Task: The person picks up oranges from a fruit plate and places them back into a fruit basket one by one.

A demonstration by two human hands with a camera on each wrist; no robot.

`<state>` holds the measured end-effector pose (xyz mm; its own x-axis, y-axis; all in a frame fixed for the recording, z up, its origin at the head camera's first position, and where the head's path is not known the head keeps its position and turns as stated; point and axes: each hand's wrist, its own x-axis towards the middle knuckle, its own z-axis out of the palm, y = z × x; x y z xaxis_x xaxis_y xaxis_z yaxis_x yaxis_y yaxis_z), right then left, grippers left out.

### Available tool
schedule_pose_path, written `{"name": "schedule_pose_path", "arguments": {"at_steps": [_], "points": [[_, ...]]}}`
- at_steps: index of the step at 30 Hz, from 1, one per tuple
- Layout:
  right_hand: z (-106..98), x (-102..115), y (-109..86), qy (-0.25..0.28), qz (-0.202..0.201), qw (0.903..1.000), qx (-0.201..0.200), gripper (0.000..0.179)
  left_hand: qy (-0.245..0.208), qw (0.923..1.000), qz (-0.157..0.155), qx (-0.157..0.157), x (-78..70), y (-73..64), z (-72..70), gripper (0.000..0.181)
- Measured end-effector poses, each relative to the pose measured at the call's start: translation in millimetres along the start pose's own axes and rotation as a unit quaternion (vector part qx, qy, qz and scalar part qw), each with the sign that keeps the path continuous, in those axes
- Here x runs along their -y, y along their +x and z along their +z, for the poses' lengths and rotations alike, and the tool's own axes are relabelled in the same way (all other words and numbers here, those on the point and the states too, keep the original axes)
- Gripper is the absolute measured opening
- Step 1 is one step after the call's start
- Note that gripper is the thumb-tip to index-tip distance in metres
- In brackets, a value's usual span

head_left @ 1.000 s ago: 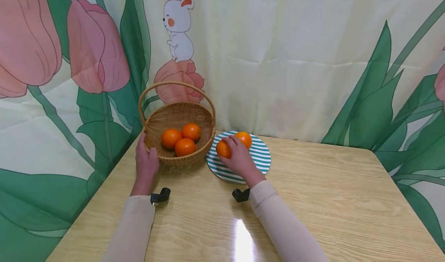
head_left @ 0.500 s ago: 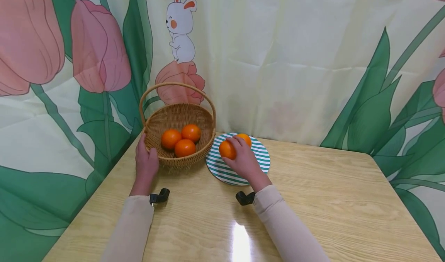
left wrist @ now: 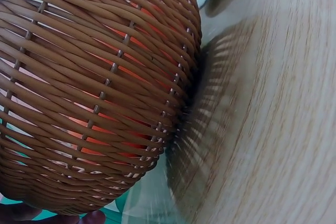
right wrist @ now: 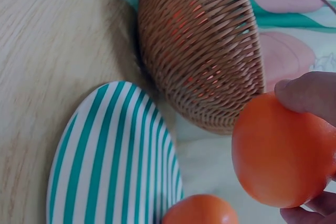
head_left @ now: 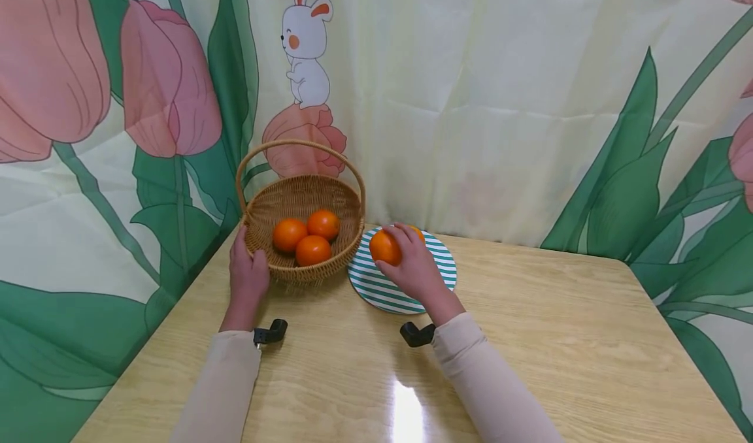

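Over the striped plate [head_left: 376,289], at the person's twelve o'clock, the right hand [head_left: 414,266] grips an orange [head_left: 385,247] between thumb and fingers; the step in hand looks like lifting it. Next calls for a steady hold, clear of the second orange [right wrist: 199,211] at the plate's twelve. At eleven, the left hand [head_left: 248,276] grips the wicker basket [head_left: 297,195] at its eight o'clock; three oranges [head_left: 313,251] sit inside. Beneath lies a pale wooden table [head_left: 559,338]; behind, a tulip-printed curtain [head_left: 500,103].

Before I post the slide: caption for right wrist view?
Right hand holds one orange above a striped plate bearing a second orange, wicker basket alongside.
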<state>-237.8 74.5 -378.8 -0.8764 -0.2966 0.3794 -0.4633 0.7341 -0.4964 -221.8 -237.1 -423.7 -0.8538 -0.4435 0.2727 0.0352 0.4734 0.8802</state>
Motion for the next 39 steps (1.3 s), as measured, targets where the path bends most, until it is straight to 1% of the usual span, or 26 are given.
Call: {"name": "schedule_pose_path", "arguments": {"at_steps": [4, 12, 22, 27, 31, 39], "points": [[-1, 3, -0.4, 0.000, -0.016, 0.9998, -0.014, 0.061, 0.003, 1.0000, -0.005, 0.004, 1.4, -1.6, -0.1, 0.059], [-6, 13, 6.1, 0.006, -0.052, 0.9979, -0.037, 0.060, 0.013, 0.9999, -0.006, 0.005, 0.7, -1.8, 0.0, 0.059], [-9, 29, 13.0, 0.007, -0.057, 0.9980, -0.025, 0.060, 0.013, 0.9999, -0.010, 0.005, 0.2, -1.9, -2.2, 0.058], [-6, 36, 19.7, 0.006, -0.066, 0.9975, -0.023, 0.062, 0.006, 0.9999, -0.012, 0.005, 0.4, -2.4, -1.8, 0.059], [-4, 40, 25.2, 0.010, -0.069, 0.9974, -0.016, 0.063, 0.002, 1.0000, -0.008, 0.003, 0.0, -2.1, -0.4, 0.059], [3, 49, 34.5, 0.021, -0.075, 0.9968, -0.014, 0.064, 0.006, 1.0000, -0.001, 0.001, -2.6, -2.5, -0.1, 0.059]]}}
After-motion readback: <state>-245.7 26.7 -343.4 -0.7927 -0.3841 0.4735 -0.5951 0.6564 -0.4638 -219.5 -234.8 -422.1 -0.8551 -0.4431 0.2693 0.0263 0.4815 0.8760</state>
